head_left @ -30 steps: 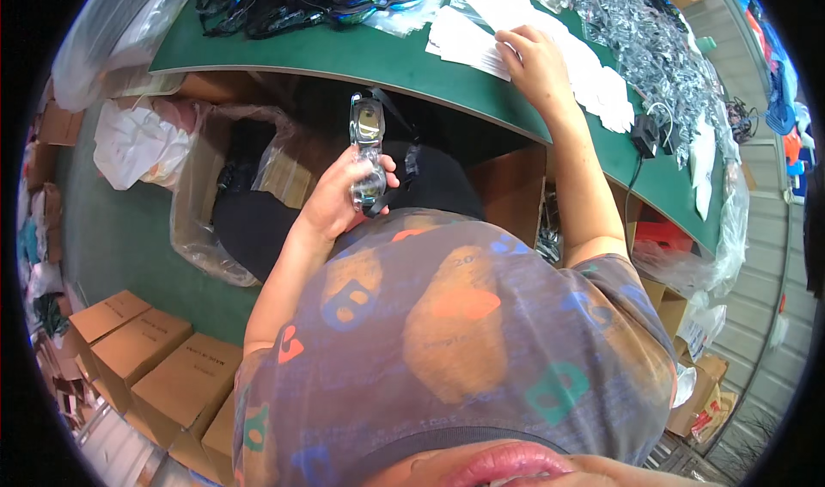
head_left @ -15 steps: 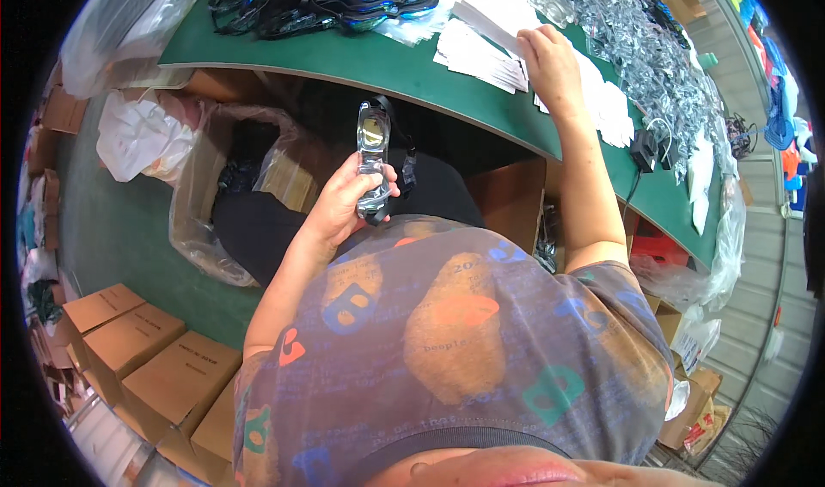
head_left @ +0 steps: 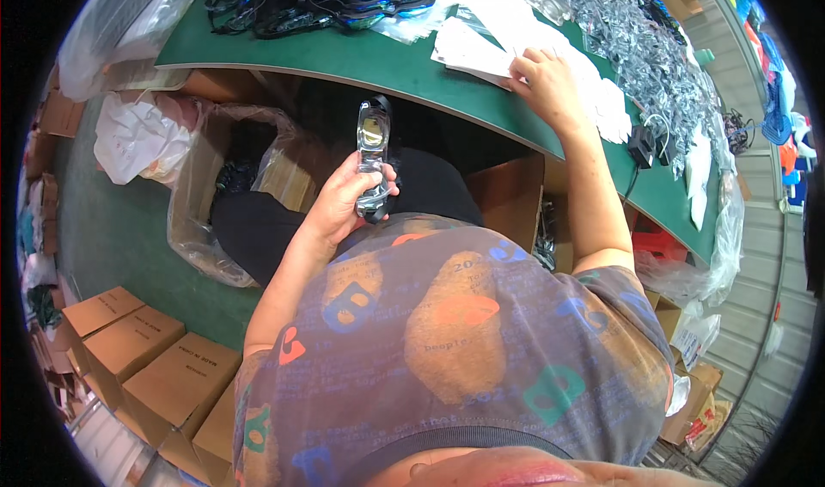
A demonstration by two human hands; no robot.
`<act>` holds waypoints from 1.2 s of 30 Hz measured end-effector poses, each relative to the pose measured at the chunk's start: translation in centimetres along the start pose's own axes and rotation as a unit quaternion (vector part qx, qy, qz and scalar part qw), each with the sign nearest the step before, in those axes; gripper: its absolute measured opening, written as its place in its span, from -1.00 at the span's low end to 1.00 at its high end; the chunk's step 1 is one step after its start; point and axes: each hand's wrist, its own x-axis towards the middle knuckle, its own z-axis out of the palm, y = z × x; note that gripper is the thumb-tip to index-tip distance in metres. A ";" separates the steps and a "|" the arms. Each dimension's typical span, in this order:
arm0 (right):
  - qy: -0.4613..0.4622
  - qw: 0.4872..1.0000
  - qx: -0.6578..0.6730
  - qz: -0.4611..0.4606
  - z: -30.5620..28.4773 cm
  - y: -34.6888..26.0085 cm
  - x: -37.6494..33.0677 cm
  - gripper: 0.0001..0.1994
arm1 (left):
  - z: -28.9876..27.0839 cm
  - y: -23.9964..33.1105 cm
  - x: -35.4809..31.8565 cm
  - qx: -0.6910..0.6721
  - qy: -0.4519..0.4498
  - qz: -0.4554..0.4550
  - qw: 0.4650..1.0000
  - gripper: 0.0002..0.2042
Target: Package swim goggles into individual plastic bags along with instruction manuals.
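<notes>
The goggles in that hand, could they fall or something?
Maybe. The left hand grips the swim goggles only at their lower end, off the green table, so they might slip. The right hand presses on loose white paper sheets, which could slide toward the edge.

One head-worn fisheye view — steeply downward, close over the torso, toward the green table [head_left: 412, 70].
</notes>
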 end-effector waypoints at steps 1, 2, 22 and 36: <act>-0.020 1.000 -0.015 -0.002 -0.4 -0.1 0.0 -0.88 | 0.0 -0.1 0.0 0.000 0.000 0.000 1.000 -0.64; -0.039 0.999 -0.030 -0.003 -0.7 -0.1 0.1 -0.85 | 0.0 -0.1 0.0 0.001 0.000 0.003 1.000 -0.64; 0.162 0.940 0.124 -0.274 0.2 -13.8 1.5 -0.68 | 0.8 -0.4 1.0 -0.058 -0.059 -0.015 0.996 -0.36; 0.111 0.961 0.200 -0.159 3.0 -15.7 1.5 -0.49 | 1.0 1.2 -1.5 -0.040 0.020 0.002 0.999 -0.67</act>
